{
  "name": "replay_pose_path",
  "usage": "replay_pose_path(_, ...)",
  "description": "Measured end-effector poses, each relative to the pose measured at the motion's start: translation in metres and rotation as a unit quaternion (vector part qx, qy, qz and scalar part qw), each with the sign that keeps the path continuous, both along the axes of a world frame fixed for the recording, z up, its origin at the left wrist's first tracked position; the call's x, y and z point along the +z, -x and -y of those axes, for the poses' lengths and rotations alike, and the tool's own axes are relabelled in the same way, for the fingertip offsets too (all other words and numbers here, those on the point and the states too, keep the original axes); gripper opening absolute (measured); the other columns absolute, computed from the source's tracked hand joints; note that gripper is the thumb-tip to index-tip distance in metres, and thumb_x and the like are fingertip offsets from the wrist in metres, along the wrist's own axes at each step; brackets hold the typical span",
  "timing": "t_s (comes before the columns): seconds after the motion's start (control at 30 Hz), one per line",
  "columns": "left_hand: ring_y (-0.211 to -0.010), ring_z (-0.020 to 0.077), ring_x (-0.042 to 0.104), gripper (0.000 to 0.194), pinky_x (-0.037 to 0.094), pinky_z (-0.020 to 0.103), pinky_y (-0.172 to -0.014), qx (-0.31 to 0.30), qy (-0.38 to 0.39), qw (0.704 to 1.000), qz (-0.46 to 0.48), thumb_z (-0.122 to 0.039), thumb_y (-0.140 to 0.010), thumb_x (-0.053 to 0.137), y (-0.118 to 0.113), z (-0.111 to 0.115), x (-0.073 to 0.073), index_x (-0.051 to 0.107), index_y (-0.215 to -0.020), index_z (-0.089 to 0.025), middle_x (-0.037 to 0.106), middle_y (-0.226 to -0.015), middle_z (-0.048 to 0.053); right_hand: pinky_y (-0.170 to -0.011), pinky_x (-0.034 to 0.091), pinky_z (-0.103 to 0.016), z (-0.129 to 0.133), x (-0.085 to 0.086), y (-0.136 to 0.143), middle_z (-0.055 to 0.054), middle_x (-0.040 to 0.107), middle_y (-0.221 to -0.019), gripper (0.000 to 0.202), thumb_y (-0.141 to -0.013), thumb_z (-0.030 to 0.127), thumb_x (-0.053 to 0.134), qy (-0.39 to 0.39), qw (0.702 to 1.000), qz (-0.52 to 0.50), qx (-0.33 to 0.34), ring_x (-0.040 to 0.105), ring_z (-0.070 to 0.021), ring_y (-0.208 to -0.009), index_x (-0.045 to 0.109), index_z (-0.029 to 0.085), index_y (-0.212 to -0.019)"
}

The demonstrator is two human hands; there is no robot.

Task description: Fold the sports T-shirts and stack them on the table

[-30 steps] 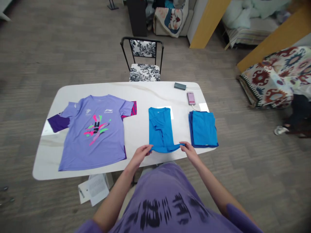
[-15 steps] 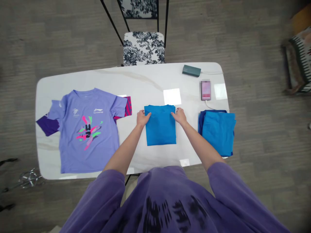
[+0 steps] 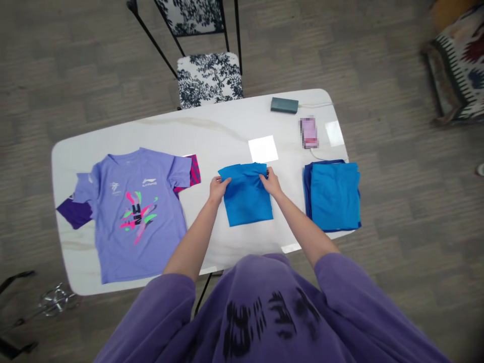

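Observation:
A bright blue folded garment lies in the middle of the white table, its far edge creased and bunched. My left hand grips its far left corner, the thumb on top and the fingers underneath. At the far right corner my right hand pinches the cloth in the same way. To the left a lavender T-shirt with a colourful print is spread flat, over a purple and pink garment that shows at both sleeves. On the right sits a stack of folded blue clothes.
Along the far right of the table are a dark green box-shaped device with a cable and a phone with a cord. A patterned chair stands at the far side. Metal legs are on the floor at lower left.
The far edge of the blue garment has gone from smooth to wrinkled between my hands. Both hands keep their hold. The whole view has turned and shifted slightly.

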State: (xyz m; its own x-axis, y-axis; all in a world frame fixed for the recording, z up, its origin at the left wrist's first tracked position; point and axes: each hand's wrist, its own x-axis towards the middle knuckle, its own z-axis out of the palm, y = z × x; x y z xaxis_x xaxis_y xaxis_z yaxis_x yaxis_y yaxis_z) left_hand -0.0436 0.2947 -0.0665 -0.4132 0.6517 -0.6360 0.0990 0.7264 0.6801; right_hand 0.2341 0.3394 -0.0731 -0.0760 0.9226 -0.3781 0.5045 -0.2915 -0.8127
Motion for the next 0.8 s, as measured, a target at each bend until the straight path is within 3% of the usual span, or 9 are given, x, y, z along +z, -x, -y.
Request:
replay_pose_path(0.1, -0.086, 0.0228, 0.074, 0.062, 0.059, 0.034, -0.077, 0.010, -0.026, 0.996, 0.090, -0.059, -0.074, 0.093, 0.000, 0.042, 0.041, 0.074, -0.116, -0.017, 0.080, -0.099, 0.010, -0.098, 0.059, -0.045, 0.044, 0.036, -0.009, -0.006, 0.077, -0.111, 0.036, -0.095, 0.058, 0.064, -0.032, 0.997, -0.060, -0.027, 0.071, -0.0276, -0.099, 0.056, 0.028, -0.115)
replay_pose_path(0.23, -0.092, 0.0250, 0.077, 0.074, 0.062, 0.037, -0.081, -0.008, -0.070, 0.984, 0.165, -0.070, -0.067, 0.094, -0.004, 0.117, 0.099, 0.077, -0.115, -0.017, 0.082, -0.105, 0.012, -0.092, 0.059, -0.042, 0.122, 0.091, -0.026, -0.003, 0.075, -0.108, 0.042, -0.094, 0.063, 0.066, -0.058, 0.991, -0.109, -0.053, 0.069, -0.0244, -0.094, 0.056, 0.028, -0.115)
replay_pose_path(0.43, -0.122, 0.0317, 0.078, 0.073, 0.064, 0.044, -0.102, -0.072, -0.103, 0.966, 0.225, -0.062, -0.077, 0.095, -0.023, 0.241, 0.171, 0.074, -0.134, -0.022, 0.080, -0.135, 0.014, -0.093, 0.060, -0.042, 0.258, 0.171, -0.069, -0.002, 0.073, -0.103, 0.047, -0.092, 0.069, 0.069, -0.064, 0.989, -0.097, -0.088, 0.069, -0.0256, -0.101, 0.056, 0.029, -0.113)
replay_pose_path(0.53, -0.129, 0.0336, 0.076, 0.070, 0.063, 0.047, -0.109, -0.131, -0.136, 0.955, 0.228, -0.061, -0.081, 0.093, -0.044, 0.287, 0.202, 0.074, -0.137, -0.024, 0.079, -0.139, 0.012, -0.094, 0.061, -0.045, 0.320, 0.204, -0.101, -0.003, 0.072, -0.102, 0.046, -0.090, 0.068, 0.074, -0.084, 0.984, -0.092, -0.124, 0.069, -0.0277, -0.101, 0.058, 0.030, -0.110)
replay_pose_path(0.67, -0.127, 0.0343, 0.076, 0.066, 0.062, 0.047, -0.113, -0.202, -0.151, 0.933, 0.255, -0.063, -0.082, 0.092, -0.093, 0.316, 0.242, 0.076, -0.135, -0.026, 0.080, -0.138, 0.010, -0.094, 0.061, -0.046, 0.383, 0.242, -0.159, -0.003, 0.073, -0.103, 0.047, -0.090, 0.070, 0.077, -0.101, 0.977, -0.098, -0.162, 0.070, -0.0285, -0.101, 0.060, 0.031, -0.111)
replay_pose_path(0.8, -0.127, 0.0350, 0.077, 0.065, 0.064, 0.047, -0.109, -0.252, -0.141, 0.909, 0.300, -0.065, -0.084, 0.090, -0.161, 0.309, 0.269, 0.077, -0.136, -0.029, 0.079, -0.140, 0.010, -0.096, 0.060, -0.044, 0.407, 0.276, -0.236, -0.004, 0.075, -0.112, 0.044, -0.093, 0.065, 0.080, -0.135, 0.969, -0.098, -0.181, 0.071, -0.0277, -0.104, 0.062, 0.031, -0.116)
